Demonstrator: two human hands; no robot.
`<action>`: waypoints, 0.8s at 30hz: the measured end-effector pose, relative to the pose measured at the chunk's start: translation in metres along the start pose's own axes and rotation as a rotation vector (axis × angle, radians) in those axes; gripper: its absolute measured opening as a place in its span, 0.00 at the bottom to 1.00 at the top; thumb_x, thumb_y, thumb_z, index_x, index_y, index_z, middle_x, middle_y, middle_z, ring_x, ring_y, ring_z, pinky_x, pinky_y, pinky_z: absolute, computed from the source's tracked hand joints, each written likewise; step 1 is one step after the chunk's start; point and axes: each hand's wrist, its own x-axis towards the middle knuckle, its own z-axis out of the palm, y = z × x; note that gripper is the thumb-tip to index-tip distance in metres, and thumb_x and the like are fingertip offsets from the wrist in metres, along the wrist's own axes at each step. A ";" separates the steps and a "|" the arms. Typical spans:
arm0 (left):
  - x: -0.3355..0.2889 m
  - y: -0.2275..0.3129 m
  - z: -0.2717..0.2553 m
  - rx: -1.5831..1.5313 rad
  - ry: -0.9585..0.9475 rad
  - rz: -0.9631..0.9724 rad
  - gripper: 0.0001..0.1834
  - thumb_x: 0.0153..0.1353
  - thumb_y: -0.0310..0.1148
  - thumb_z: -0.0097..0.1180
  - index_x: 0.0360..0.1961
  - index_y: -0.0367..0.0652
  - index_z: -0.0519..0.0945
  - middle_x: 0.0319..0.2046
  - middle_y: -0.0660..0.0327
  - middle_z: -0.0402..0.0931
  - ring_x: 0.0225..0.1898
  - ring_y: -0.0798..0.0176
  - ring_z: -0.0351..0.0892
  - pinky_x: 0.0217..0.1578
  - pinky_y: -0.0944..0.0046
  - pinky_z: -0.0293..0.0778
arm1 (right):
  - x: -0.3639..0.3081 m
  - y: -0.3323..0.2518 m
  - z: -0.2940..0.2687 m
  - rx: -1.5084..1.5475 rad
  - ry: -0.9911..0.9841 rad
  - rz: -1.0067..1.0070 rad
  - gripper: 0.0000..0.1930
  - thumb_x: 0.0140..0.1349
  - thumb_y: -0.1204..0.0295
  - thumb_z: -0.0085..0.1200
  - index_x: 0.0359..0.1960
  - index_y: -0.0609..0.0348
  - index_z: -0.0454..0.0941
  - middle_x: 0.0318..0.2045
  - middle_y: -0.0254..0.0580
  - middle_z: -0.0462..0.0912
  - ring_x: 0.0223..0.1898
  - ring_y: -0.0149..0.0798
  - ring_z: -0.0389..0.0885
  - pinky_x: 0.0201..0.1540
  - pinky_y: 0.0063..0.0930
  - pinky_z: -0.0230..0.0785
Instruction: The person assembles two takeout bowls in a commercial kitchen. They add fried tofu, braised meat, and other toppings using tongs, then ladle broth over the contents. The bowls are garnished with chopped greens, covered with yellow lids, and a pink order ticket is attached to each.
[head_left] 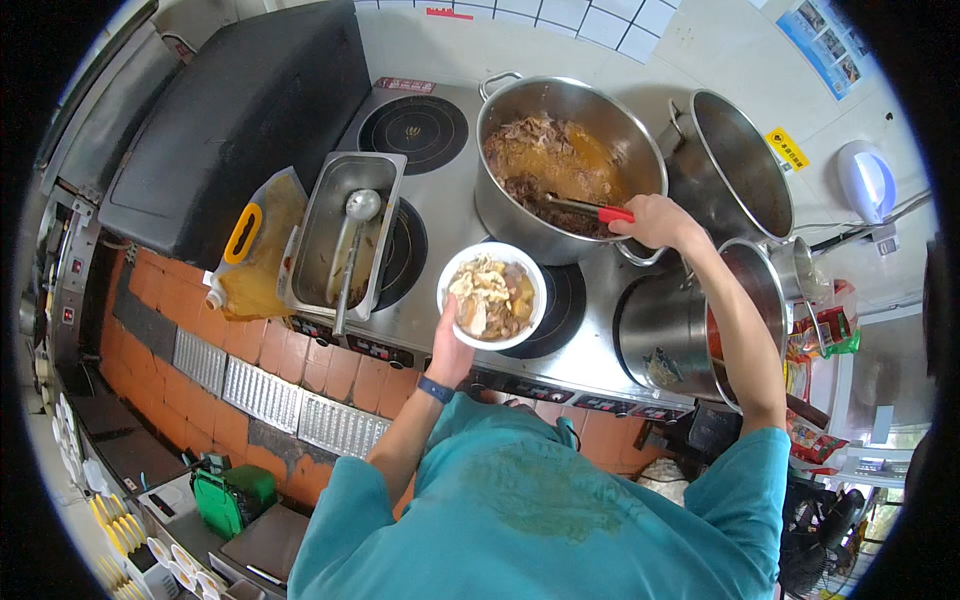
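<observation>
My left hand (453,348) is closed on the near left rim of a white bowl (543,305), holding it over the stove. Pale strips and yellowish-brown chunks of food (490,298) fill the bowl. With my right hand (656,221) I grip the red handle of a pair of tongs (606,213). Their metal end reaches into a large steel stockpot (489,205), down among dark shredded meat (535,190) in brown broth. The tips are buried, so I cannot see whether they pinch any meat.
Left of the bowl, a steel pan (392,170) holds a ladle (363,205). Beside it stands a jug of yellow oil (262,290). Two tall steel pots, one at the back (745,150) and one nearer (655,320), flank the stockpot's right side. A black box (240,110) rises at the far left.
</observation>
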 end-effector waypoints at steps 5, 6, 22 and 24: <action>0.013 0.005 0.010 0.039 0.005 0.005 0.32 0.75 0.54 0.38 0.71 0.45 0.60 0.68 0.60 0.65 0.68 0.60 0.64 0.67 0.57 0.60 | -0.019 0.025 0.010 0.172 0.040 -0.025 0.26 0.66 0.47 0.53 0.40 0.63 0.85 0.36 0.58 0.85 0.41 0.55 0.85 0.47 0.44 0.74; 0.014 0.007 0.013 0.030 0.017 0.004 0.32 0.75 0.54 0.38 0.71 0.45 0.60 0.69 0.60 0.65 0.68 0.60 0.64 0.67 0.56 0.60 | -0.029 0.029 0.011 0.215 0.099 -0.003 0.26 0.66 0.48 0.53 0.40 0.62 0.85 0.34 0.58 0.85 0.39 0.54 0.85 0.46 0.43 0.74; 0.027 0.008 0.027 -0.074 -0.034 -0.021 0.31 0.74 0.56 0.40 0.68 0.48 0.65 0.65 0.63 0.70 0.66 0.61 0.69 0.65 0.57 0.65 | -0.203 0.018 -0.014 0.466 0.327 -0.054 0.16 0.66 0.60 0.58 0.41 0.63 0.81 0.22 0.53 0.78 0.24 0.44 0.76 0.31 0.38 0.67; 0.026 0.009 0.028 -0.064 -0.008 -0.038 0.31 0.73 0.57 0.41 0.68 0.49 0.66 0.65 0.63 0.70 0.66 0.62 0.69 0.65 0.56 0.65 | -0.212 0.008 -0.012 0.458 0.325 -0.078 0.16 0.64 0.61 0.61 0.40 0.63 0.81 0.23 0.55 0.78 0.25 0.44 0.79 0.30 0.38 0.68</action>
